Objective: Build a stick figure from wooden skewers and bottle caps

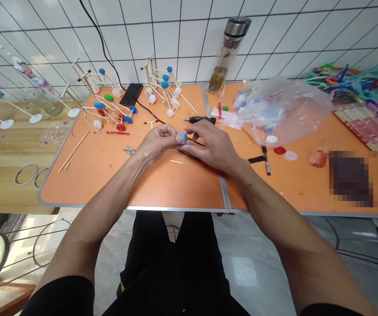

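Note:
Over the middle of the orange table, my left hand [162, 139] pinches a small blue piece [182, 138] between thumb and fingers. Its exact kind does not show. My right hand [212, 141] comes from the other side, its thumb and forefinger curved around the same piece. Beneath the right hand lies a dark, flat object [190, 155], mostly hidden. A black-handled tool with a thin metal tip [202, 120] lies just behind. Small blue-handled snips [129, 150] and a thin white strip [176, 161] are near my left wrist.
Stick models with coloured caps [109, 98] [165, 81] stand at the back, a black phone [131, 94] between them. Behind right are a glass bottle [223, 59], a plastic bag [281, 107] and pipe cleaners [356, 85]. A black marker [266, 161] lies at right, a wooden stick [73, 151] at left.

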Demonstrator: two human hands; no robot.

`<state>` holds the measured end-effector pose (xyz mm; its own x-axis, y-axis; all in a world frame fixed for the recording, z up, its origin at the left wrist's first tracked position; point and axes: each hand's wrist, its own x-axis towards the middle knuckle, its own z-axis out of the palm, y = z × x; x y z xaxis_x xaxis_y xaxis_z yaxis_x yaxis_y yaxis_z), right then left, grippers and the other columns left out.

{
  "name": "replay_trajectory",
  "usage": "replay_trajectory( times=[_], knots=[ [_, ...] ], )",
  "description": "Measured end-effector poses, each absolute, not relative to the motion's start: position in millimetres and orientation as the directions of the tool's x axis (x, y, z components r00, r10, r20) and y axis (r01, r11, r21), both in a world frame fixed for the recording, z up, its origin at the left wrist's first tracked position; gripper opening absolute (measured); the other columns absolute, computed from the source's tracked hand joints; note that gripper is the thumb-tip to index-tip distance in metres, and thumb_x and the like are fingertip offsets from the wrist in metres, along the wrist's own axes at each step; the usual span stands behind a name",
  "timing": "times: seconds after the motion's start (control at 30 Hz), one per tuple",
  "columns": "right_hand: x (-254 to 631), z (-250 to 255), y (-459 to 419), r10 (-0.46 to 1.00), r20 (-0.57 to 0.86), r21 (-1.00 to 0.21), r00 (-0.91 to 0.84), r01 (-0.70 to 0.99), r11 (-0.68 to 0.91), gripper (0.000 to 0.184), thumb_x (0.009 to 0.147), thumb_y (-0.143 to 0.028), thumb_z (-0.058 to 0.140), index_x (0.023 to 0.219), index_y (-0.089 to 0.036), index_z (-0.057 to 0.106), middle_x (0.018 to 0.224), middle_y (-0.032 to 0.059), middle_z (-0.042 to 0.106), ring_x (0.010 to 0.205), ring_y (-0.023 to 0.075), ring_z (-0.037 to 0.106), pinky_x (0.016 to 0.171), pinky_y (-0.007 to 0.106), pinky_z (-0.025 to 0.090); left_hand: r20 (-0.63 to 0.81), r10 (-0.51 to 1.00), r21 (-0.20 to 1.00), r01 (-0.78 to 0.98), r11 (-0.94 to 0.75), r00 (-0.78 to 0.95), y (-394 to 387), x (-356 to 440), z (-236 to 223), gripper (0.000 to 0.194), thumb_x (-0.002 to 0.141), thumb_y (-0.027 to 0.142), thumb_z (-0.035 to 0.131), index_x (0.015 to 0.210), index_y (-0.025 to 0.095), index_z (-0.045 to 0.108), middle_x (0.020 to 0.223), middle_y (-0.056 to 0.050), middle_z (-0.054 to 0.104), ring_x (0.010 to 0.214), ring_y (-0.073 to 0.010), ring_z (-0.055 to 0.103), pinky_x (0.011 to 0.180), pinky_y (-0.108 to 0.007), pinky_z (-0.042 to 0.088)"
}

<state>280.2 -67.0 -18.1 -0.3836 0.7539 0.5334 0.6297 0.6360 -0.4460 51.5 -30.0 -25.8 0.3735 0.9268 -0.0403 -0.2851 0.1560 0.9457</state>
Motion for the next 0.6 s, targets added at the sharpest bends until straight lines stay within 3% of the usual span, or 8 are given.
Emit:
replay_trajectory(
  times=[0.13,0.3,0.43,0.6],
  knots=[
    [302,-3,-60,0.789,0.481,-0.368,-0.383,0.729,0.578,0.017,0.106,-0.029,0.068,0.115,-0.027,0.082,0.119,0.0105,0.081,0.105,0.0286,0.073,0.087,0.041,0.053,-0.021,0.981,0.942,-0.325,0.084,0.195,-18,39,-17,0.049,0.067,0.026,0.109,0.076,0.019,0.061,0.080,0.001,0.078,0.083,-0.0170,0.083,0.079,-0.029,0.068],
    [305,2,-52,0.757,0.252,-0.138,-0.604,0.751,0.645,0.023,0.104,-0.019,0.064,0.095,-0.024,0.085,0.104,0.0109,0.077,0.095,0.0265,0.066,0.071,0.039,0.033,-0.017,1.000,0.928,-0.372,0.020,0.012,-4,23,-11,0.046,0.072,0.018,0.104,0.074,0.021,0.058,0.076,0.003,0.075,0.077,-0.0128,0.080,0.074,-0.023,0.066],
    [295,0,-45,0.723,0.111,-0.024,-0.681,0.726,0.687,0.021,0.103,-0.019,0.067,0.089,-0.023,0.083,0.095,0.0108,0.073,0.088,0.0258,0.060,0.071,0.041,0.025,-0.014,0.998,0.927,-0.374,-0.008,-0.056,0,20,-10,0.047,0.073,0.020,0.104,0.075,0.021,0.057,0.078,0.003,0.076,0.077,-0.0117,0.080,0.075,-0.021,0.066],
    [288,-4,-37,0.718,0.032,0.054,-0.696,0.718,0.694,0.023,0.100,-0.018,0.065,0.083,-0.022,0.080,0.094,0.0120,0.074,0.079,0.0252,0.055,0.070,0.043,0.023,-0.002,0.997,0.923,-0.385,-0.026,-0.072,-1,18,-7,0.050,0.073,0.022,0.106,0.074,0.021,0.056,0.078,0.003,0.077,0.076,-0.0113,0.079,0.073,-0.021,0.066]
  ],
)
